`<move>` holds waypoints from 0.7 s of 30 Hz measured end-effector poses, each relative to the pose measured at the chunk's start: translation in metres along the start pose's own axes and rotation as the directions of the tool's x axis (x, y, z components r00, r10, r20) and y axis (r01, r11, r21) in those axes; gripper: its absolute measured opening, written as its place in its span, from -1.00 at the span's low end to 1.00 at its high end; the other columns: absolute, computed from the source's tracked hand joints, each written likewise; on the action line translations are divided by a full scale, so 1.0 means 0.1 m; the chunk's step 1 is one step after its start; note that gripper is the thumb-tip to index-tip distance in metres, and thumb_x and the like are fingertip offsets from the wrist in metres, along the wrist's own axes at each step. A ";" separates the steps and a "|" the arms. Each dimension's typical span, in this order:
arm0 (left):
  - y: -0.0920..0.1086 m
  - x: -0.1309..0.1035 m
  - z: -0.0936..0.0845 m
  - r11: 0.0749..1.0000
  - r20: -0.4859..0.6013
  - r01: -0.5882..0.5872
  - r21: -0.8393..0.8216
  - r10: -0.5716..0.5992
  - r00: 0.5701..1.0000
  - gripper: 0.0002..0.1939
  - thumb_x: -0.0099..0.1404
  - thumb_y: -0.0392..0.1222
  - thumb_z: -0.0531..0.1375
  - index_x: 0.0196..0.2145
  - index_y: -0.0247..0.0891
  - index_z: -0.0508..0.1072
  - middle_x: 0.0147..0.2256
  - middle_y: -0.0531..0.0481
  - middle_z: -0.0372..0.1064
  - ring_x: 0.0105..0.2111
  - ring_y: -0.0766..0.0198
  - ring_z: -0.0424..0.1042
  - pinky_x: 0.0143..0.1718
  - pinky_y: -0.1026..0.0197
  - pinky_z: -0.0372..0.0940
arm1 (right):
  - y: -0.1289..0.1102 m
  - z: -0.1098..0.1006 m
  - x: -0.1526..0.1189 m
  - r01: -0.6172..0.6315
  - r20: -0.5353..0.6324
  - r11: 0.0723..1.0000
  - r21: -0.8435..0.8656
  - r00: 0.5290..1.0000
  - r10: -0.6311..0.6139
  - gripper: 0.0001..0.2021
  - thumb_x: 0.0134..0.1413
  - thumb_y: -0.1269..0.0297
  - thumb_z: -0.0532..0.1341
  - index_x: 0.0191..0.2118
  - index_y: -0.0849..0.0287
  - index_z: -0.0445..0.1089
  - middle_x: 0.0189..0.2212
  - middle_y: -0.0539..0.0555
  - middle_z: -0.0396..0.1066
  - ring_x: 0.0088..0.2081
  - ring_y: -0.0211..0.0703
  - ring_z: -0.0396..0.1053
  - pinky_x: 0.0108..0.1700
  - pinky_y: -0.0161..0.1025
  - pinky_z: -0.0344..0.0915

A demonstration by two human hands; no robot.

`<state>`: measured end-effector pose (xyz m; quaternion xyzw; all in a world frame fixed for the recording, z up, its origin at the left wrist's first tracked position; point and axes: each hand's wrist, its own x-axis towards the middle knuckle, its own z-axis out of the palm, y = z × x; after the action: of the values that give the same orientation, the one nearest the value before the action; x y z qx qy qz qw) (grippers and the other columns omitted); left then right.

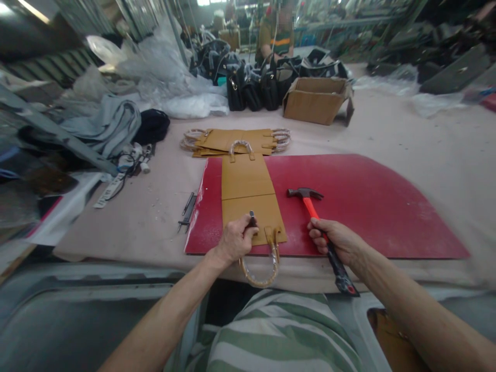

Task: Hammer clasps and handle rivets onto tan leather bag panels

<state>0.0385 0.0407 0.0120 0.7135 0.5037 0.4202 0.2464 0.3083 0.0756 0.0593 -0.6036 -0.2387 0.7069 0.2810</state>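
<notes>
A flat tan bag panel (248,181) lies on a red board (349,206), with a plastic-wrapped handle (259,281) at its near end and another at its far end. Over the panel's near part, my left hand (237,238) is closed on a short metal punch (251,217) held upright; whether its lower tip touches the panel is hidden. To the right, my right hand (333,237) grips a claw hammer (310,202) by its orange and black handle. The hammer's head rests over the red board, apart from the panel.
Beyond the board lies a stack of tan panels (236,139) with wrapped handles. Thin metal tools (187,211) lie left of the board. Farther back are a cardboard box (315,101), black bags (253,90), plastic wrap (155,72) and a person (277,36) across the table.
</notes>
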 end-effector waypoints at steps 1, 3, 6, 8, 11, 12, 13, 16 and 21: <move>-0.01 0.00 0.01 1.000 -0.005 0.003 -0.003 -0.003 1.000 -0.93 0.29 -0.31 0.16 -0.25 -0.20 0.39 -0.33 -0.04 0.56 -0.33 0.23 0.58 -0.27 0.25 0.44 | 0.00 0.01 -0.01 0.004 -0.002 1.000 -0.002 1.000 -0.004 -0.81 0.33 0.34 0.03 -0.36 0.18 0.24 -0.63 -0.16 0.09 -0.72 -0.45 -0.01 -0.72 -0.48 -0.02; -0.02 0.00 0.01 1.000 -0.005 0.001 0.000 -0.001 1.000 -0.93 0.29 -0.30 0.16 -0.25 -0.20 0.39 -0.33 -0.04 0.56 -0.33 0.22 0.59 -0.27 0.24 0.45 | 0.01 0.02 -0.01 0.013 -0.005 1.000 -0.008 1.000 -0.013 -0.80 0.33 0.35 0.02 -0.37 0.18 0.23 -0.64 -0.16 0.08 -0.72 -0.45 -0.02 -0.72 -0.48 -0.03; -0.02 -0.01 0.02 1.000 0.002 -0.013 0.017 0.013 1.000 -0.93 0.29 -0.30 0.17 -0.24 -0.20 0.39 -0.33 -0.04 0.56 -0.32 0.21 0.59 -0.27 0.24 0.45 | 0.02 0.02 -0.02 0.025 -0.008 0.999 -0.023 1.000 -0.025 -0.80 0.32 0.36 0.02 -0.38 0.18 0.22 -0.65 -0.16 0.07 -0.72 -0.45 -0.02 -0.72 -0.47 -0.04; -0.01 -0.01 0.02 1.000 0.005 -0.020 0.023 0.020 1.000 -0.92 0.30 -0.30 0.16 -0.24 -0.20 0.39 -0.32 -0.04 0.56 -0.32 0.22 0.59 -0.27 0.25 0.45 | 0.02 0.03 -0.02 0.032 -0.013 0.999 -0.042 0.999 -0.033 -0.80 0.31 0.36 0.02 -0.38 0.18 0.21 -0.65 -0.17 0.06 -0.72 -0.45 -0.03 -0.71 -0.47 -0.06; 0.00 -0.03 0.02 0.998 -0.003 -0.042 0.056 0.042 0.999 -0.93 0.30 -0.31 0.15 -0.25 -0.19 0.39 -0.33 -0.03 0.56 -0.33 0.23 0.58 -0.28 0.26 0.44 | 0.02 0.05 -0.04 0.054 -0.036 0.994 -0.093 0.998 -0.058 -0.78 0.33 0.32 0.01 -0.39 0.17 0.20 -0.66 -0.17 0.05 -0.73 -0.45 -0.05 -0.72 -0.46 -0.08; 0.00 -0.03 0.03 0.996 -0.006 -0.052 0.070 0.052 0.999 -0.93 0.31 -0.32 0.15 -0.25 -0.19 0.39 -0.33 -0.03 0.56 -0.33 0.23 0.58 -0.28 0.25 0.43 | 0.02 0.06 -0.06 0.070 -0.046 0.991 -0.116 0.996 -0.076 -0.77 0.33 0.30 0.01 -0.39 0.16 0.20 -0.66 -0.17 0.06 -0.73 -0.44 -0.06 -0.72 -0.45 -0.09; 0.00 -0.04 0.03 0.995 -0.008 -0.060 0.081 0.061 0.998 -0.93 0.31 -0.31 0.15 -0.25 -0.19 0.39 -0.33 -0.04 0.56 -0.33 0.23 0.58 -0.28 0.25 0.43 | 0.01 0.08 -0.09 0.090 -0.055 0.986 -0.140 0.994 -0.099 -0.77 0.33 0.27 0.01 -0.39 0.16 0.20 -0.66 -0.17 0.07 -0.73 -0.44 -0.05 -0.72 -0.45 -0.09; -0.01 -0.06 0.05 0.993 -0.003 -0.070 0.092 0.070 0.998 -0.93 0.32 -0.31 0.14 -0.24 -0.20 0.38 -0.33 -0.04 0.55 -0.33 0.23 0.57 -0.28 0.25 0.43 | -0.05 0.12 -0.24 0.194 -0.066 0.955 -0.226 0.975 -0.213 -0.74 0.32 0.18 0.05 -0.41 0.13 0.20 -0.66 -0.16 0.10 -0.73 -0.42 -0.03 -0.71 -0.42 -0.10; -0.03 -0.08 0.07 0.989 0.023 -0.087 0.124 0.085 0.996 -0.90 0.33 -0.31 0.11 -0.20 -0.19 0.38 -0.32 -0.05 0.52 -0.32 0.21 0.55 -0.27 0.24 0.41 | -0.23 0.18 -0.64 0.533 0.120 0.535 -0.655 0.773 -0.623 -0.65 0.28 -0.02 0.03 -0.46 0.07 0.13 -0.64 -0.10 0.14 -0.65 -0.32 0.07 -0.60 -0.32 -0.01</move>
<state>0.0418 0.0354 0.0033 0.7522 0.4956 0.3918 0.1876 0.3004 0.0487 0.1239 -0.5924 -0.6380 0.4024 0.2831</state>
